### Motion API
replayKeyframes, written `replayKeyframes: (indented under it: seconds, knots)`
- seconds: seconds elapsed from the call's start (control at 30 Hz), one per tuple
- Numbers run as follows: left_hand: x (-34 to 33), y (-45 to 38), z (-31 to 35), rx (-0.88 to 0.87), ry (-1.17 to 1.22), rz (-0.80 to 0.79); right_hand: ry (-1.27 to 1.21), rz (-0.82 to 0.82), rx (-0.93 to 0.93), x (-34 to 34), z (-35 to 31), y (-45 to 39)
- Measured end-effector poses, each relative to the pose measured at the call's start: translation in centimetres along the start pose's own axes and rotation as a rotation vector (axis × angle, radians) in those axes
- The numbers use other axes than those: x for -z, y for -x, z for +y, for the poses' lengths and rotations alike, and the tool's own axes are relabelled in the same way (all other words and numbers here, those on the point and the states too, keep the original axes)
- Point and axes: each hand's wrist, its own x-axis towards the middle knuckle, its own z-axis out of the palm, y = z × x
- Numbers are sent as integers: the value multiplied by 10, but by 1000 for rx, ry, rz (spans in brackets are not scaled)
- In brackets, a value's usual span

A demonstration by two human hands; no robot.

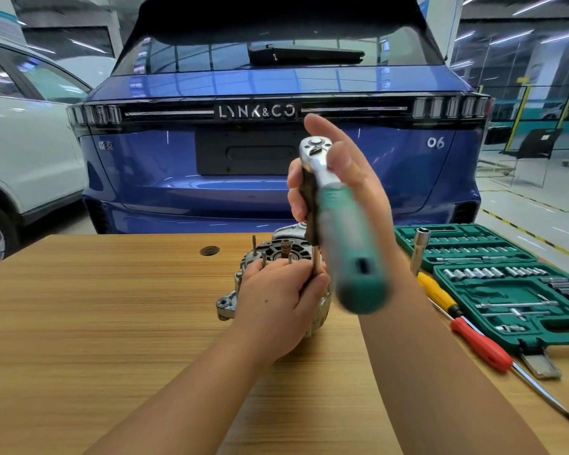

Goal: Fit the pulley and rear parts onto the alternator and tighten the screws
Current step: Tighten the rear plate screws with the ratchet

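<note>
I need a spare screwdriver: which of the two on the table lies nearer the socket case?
The yellow-handled screwdriver, right against the green socket case; the red-handled screwdriver lies nearer the person.

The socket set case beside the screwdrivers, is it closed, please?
No, the socket set case lies open on the table, its sockets showing.
</note>
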Motion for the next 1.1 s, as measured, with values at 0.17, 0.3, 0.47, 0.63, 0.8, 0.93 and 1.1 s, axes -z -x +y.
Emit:
replayKeyframes:
  seconds: [0.17,0.3,0.47,0.63,0.8,0.93,1.1]
  knots:
    - [0,-2,-1,-12,-116,-95,239,233,95,2,-5,0]
    - [0,-2,-2,-6,-117,-76,103,52,-51,9,-9,0]
    - [-1,-2,-3,-14,-118,-59,139,2,167,4,3,1]
    - [-1,-1,-3,-5,-123,-70,148,-8,172,5,4,2]
    - [1,-2,-2,-19,-114,-70,4,-75,46,6,-6,-6]
    - [1,-2,-1,-10,-83,-48,-42,-56,-1,6,-4,-2]
    - [0,-2,-4,-24,-136,-75,151,172,86,1,-1,0]
